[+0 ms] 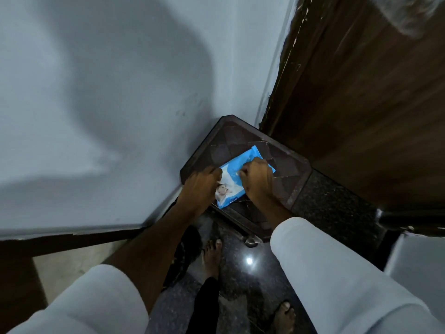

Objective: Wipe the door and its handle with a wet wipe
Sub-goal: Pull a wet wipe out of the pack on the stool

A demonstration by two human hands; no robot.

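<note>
While the right hand (256, 179) is pinched shut at the flap of the wet wipe pack (243, 175), the left hand (203, 183) is closed on its 9 o'clock edge. The pack, lying on a dark stool (286, 165), is judged soft, light and slippery; a wipe should be nipped at the opening. Both forearms are extended downward; the door (361, 92) stands at 2 o'clock.

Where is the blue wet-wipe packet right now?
The blue wet-wipe packet lies on the dark brown stool beside the wooden door, under both hands.

No legible text on wipes pack (243, 174)
</note>
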